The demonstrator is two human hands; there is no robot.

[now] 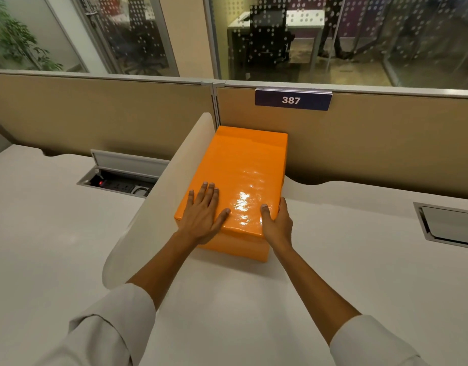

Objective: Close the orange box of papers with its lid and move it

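Orange box point(235, 178): lid on; glossy, probably slippery; likely heavy with papers.
Left hand point(202, 215): flat, fingers spread on lid.
Right hand point(277, 223): clasps near right corner.
Hold: low on both sides.

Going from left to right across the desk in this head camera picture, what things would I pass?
Open metal cable hatch with sockets → curved white desk divider panel → left hand flat on the glossy orange lid of the orange box → right hand gripping the lid's edge → closed metal hatch.
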